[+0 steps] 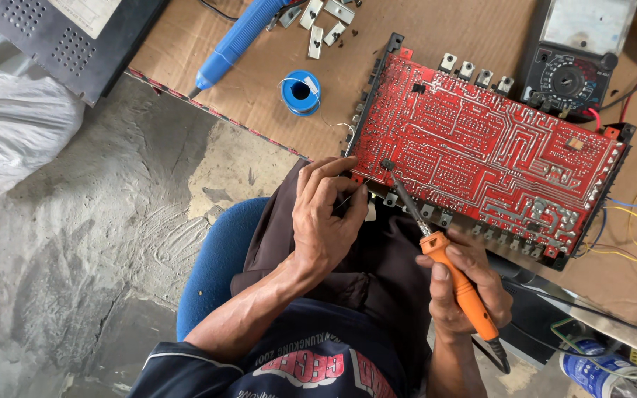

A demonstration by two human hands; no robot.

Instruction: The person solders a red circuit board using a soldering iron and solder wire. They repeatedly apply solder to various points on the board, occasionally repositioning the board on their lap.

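A blue desoldering pump [239,38] and a blue solder spool [300,92] lie on the cardboard [186,44]. The left hand [326,214] pinches a thin solder wire [343,201] at the near edge of the red circuit board [481,147]. The right hand [466,284] is wrapped tightly around an orange soldering iron [457,280], whose tip touches the board. A multimeter [573,55] lies behind.
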